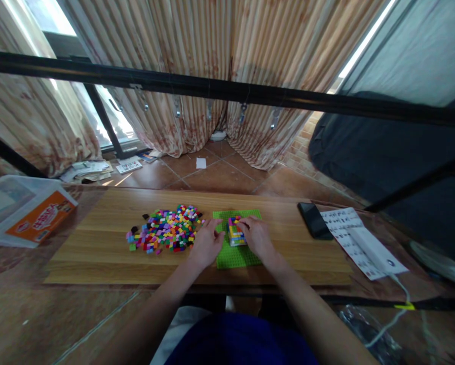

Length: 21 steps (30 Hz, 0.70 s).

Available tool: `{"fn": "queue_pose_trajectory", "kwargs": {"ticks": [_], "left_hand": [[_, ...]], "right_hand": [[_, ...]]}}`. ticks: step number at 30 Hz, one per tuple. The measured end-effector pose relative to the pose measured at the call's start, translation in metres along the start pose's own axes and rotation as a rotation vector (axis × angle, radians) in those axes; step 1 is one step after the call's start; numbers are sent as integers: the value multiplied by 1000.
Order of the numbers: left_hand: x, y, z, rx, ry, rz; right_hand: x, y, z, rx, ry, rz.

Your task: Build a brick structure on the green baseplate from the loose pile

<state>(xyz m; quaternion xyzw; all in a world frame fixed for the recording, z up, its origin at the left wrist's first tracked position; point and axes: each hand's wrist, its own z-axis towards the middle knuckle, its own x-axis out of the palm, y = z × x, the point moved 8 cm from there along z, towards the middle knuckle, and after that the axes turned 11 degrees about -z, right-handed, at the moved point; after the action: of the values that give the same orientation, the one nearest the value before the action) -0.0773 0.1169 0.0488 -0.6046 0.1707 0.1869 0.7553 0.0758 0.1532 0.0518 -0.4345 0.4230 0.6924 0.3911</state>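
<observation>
A small build of coloured toy bricks (235,234), with yellow, white, blue and pink parts, stands on a green studded baseplate (237,259). My right hand (257,236) is at the build's right side, its bent fingers closed against the upper bricks; whether a loose brick is between them is hidden. Over the baseplate's left edge is my left hand (207,242), thumb and forefinger apart with a gap between them and the build. Nothing shows in its fingers. Left of this hand spreads a pile of loose multicoloured toy bricks (170,228).
Both hands work over a wooden board (109,263). A black phone (314,220) lies at its right end, beside printed sheets (349,233) and a white cable (398,284). At left stands a clear plastic box (33,213) with an orange label. A black rail (212,87) crosses beyond.
</observation>
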Motion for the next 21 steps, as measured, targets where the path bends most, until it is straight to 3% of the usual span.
{"fn": "queue_pose_trajectory", "kwargs": {"ticks": [4,9,21], "left_hand": [[16,8,13,-49,2,-55],[23,13,19,-112,-33,-127],[33,34,33,-250,-58,-232]], "right_hand": [[7,7,3,-38,48,-179],[15,10,3,-61,68,-282],[10,10,7,-33,69,-165]]}}
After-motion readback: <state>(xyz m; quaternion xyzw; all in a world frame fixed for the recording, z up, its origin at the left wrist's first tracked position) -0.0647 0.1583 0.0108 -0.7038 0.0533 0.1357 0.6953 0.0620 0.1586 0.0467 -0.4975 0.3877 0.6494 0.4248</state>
